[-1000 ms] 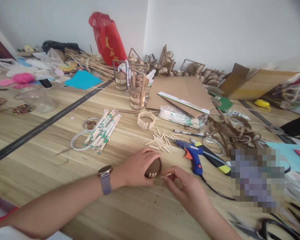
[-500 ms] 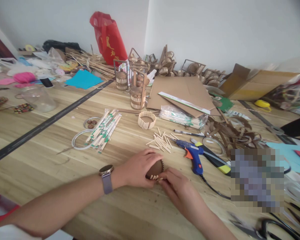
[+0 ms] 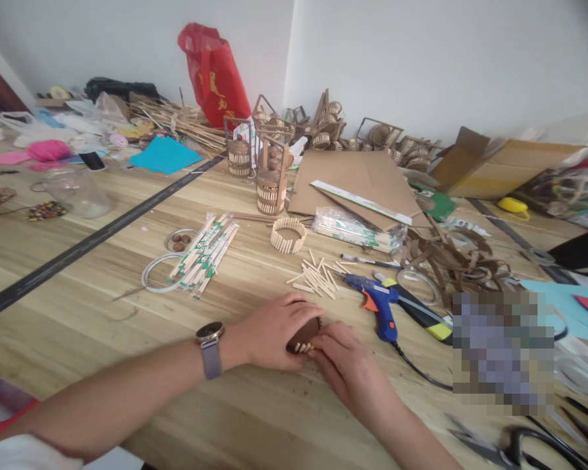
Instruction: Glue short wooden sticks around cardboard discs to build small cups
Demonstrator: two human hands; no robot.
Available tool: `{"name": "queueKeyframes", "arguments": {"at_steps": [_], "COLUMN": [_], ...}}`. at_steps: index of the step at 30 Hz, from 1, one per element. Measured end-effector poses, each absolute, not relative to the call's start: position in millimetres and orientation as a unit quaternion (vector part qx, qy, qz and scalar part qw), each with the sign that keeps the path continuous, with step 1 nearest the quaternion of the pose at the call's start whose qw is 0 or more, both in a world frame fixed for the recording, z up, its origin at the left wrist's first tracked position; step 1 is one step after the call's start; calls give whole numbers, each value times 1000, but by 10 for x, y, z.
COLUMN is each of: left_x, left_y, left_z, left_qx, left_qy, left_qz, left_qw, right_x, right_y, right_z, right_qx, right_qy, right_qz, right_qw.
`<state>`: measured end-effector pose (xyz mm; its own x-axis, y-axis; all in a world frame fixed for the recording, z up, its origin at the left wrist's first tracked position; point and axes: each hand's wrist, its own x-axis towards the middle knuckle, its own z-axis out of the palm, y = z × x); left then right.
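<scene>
My left hand [image 3: 277, 331] curls round a brown cardboard disc [image 3: 302, 334], gripping it by its edge low over the table. Several short pale sticks [image 3: 302, 348] stand along the near part of the disc's rim. At that rim my right hand [image 3: 343, 356] is closed in a pinch on a short wooden stick, mostly hidden by the fingertips. Beyond the hands lies a loose pile of short wooden sticks [image 3: 316, 277]. Behind it sits a ring of upright sticks on a round base [image 3: 288, 236].
A blue glue gun [image 3: 382, 307] lies to the right, its cord running rightward. Scissors [image 3: 500, 447] rest at the lower right. Wrapped chopsticks [image 3: 206, 254] and tape rolls [image 3: 161, 273] are at the left. Small stick-sided baskets [image 3: 272, 189] and cardboard [image 3: 353, 176] stand behind.
My right fingertips have moved slightly up against the rim, and the stick between them, visible before, is now mostly covered. My left hand keeps its hold on the disc.
</scene>
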<state>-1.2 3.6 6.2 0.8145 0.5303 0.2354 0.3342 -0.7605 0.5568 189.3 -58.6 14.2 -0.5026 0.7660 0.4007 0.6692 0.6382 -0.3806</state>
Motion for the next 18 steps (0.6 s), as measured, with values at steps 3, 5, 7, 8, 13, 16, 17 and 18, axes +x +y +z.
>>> {"name": "queueKeyframes", "arguments": {"at_steps": [3,5,7,8,13,16,17,18], "left_x": [1,13,25,30,36,31,30,29], "left_y": [21,5,-14,-23,-46,-48,-49,-49], "left_z": [50,45,48,52,96,106,106,103], "left_qx": [918,915,912,912,910,906,905,905], "left_qy": [240,249,258,261,266,275,279,282], "left_qz": [197,202,206,207,204,206,206,206], "left_qw": [247,245,242,241,244,246,245,243], "right_x": [1895,1901,1903,1902,1922,2062,2144,2240], "right_y": [-583,-582,-585,-588,-597,-563,-541,-515], "right_z": [150,148,137,131,152,219,237,249], "right_qx": [-419,-420,-419,-420,-425,-469,-499,-538], "right_qy": [-861,-863,-864,-864,-857,-829,-811,-787], "right_qz": [91,92,89,86,98,92,79,62], "right_qw": [272,266,263,263,275,290,296,296]}}
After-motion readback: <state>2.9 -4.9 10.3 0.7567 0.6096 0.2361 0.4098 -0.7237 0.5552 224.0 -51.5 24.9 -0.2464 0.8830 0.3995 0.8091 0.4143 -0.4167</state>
